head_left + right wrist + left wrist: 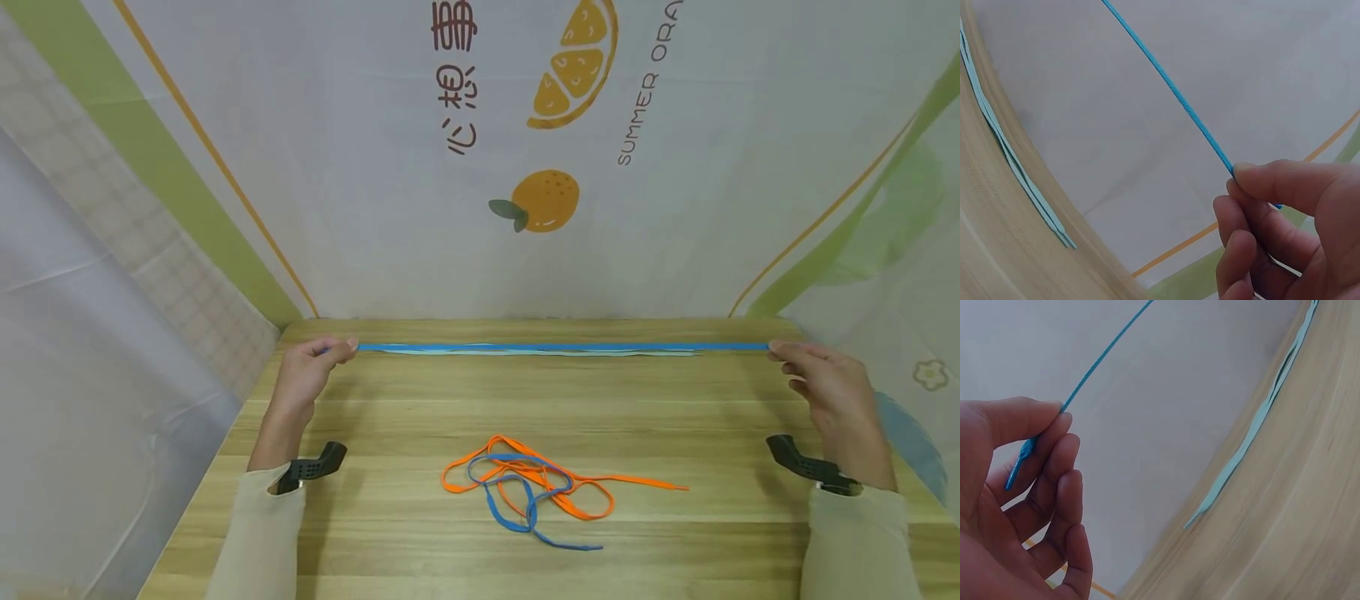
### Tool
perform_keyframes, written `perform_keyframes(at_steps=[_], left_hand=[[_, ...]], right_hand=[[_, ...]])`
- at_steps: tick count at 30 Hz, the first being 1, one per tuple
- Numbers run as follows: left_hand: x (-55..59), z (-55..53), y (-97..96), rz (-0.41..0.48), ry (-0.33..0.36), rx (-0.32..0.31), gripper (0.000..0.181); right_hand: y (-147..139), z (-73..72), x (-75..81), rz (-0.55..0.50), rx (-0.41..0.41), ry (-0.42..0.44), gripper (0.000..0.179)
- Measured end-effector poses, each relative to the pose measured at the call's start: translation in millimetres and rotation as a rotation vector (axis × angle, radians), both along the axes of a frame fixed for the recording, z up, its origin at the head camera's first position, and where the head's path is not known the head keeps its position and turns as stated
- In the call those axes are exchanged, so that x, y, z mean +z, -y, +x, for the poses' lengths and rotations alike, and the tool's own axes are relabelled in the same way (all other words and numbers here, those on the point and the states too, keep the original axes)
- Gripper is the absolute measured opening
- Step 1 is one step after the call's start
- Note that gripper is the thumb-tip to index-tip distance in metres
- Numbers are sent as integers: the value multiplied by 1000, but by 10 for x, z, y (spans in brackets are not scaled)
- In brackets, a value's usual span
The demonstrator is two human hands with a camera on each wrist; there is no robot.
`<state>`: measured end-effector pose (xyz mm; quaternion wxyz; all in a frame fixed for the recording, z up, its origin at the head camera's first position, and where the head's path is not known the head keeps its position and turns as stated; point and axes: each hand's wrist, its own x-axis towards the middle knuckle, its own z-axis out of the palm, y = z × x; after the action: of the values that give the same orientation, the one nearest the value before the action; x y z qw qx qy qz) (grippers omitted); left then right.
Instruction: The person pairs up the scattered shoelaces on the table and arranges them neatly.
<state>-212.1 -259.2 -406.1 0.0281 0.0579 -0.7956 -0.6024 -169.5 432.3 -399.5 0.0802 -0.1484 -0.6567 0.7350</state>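
A blue shoelace (562,346) is stretched straight and level between both hands near the far edge of the table. My left hand (311,367) pinches one end between thumb and forefinger; the tipped end pokes out below the fingers in the left wrist view. At the other end, my right hand (832,379) pinches the lace the same way, a short bit of it showing past the fingers in the right wrist view. Under the taut lace, a pale mint shoelace (1244,447) lies lengthwise on the table, its strands side by side.
On the wooden table (375,550), nearer to me, an orange shoelace (637,480) and a second blue shoelace (510,523) lie in a loose tangle. A white cloth with printed oranges (551,200) hangs behind the table's far edge.
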Motion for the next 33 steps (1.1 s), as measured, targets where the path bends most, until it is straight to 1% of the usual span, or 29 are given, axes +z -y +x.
perform_keyframes(at_steps=[6, 15, 22, 27, 31, 33], left_hand=[[-23, -8, -4, -17, 6, 4, 27], [-50, -4, -22, -27, -7, 14, 27], [-89, -16, -38, -21, 24, 28, 25], [-124, -33, -43, -30, 32, 34, 25], [-144, -44, -47, -23, 25, 31, 26], [-152, -49, -59, -32, 26, 31, 29]], right_hand=[[5, -29, -41, 8, -5, 18, 11], [23, -75, -96, 83, -15, 52, 12], [24, -114, -158, 95, -14, 71, 13], [35, -109, -168, 89, 10, 69, 14], [25, -119, -185, 110, 23, 68, 15], [16, -132, -200, 118, 24, 70, 15]])
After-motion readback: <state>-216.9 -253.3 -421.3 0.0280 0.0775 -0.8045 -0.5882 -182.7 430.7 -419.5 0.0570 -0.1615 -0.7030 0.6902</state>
